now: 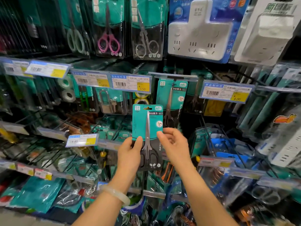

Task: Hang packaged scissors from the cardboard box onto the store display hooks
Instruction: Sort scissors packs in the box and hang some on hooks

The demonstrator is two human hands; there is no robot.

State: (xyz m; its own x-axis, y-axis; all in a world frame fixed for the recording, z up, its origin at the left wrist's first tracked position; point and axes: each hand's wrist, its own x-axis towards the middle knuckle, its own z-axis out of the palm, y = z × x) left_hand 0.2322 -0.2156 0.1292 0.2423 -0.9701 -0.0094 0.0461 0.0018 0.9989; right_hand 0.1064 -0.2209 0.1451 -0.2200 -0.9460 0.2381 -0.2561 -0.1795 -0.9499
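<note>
While the display wall (179, 69) of hooks and hanging blister packs fills everything in front of you, the biggest goods on it are the white socket adapters (200, 30) at upper right, with rows of carded scissors (108, 28) hanging to their left and price tags (131, 83) clipped along the rails below. Just beneath the rail at centre, a matching teal scissors pack (172, 98) already hangs on its hook. Your own packaged scissors (147, 136) stands upright in front of that wall, lower than the hung pack and slightly to its left, its hang hole at the top free of any hook. Your left hand (130, 154) grips the card's left edge, thumb across the front and fingers curled behind; a pale bangle (116, 194) circles that wrist. Your right hand (175, 144) pinches the right edge, thumb on the front.
</note>
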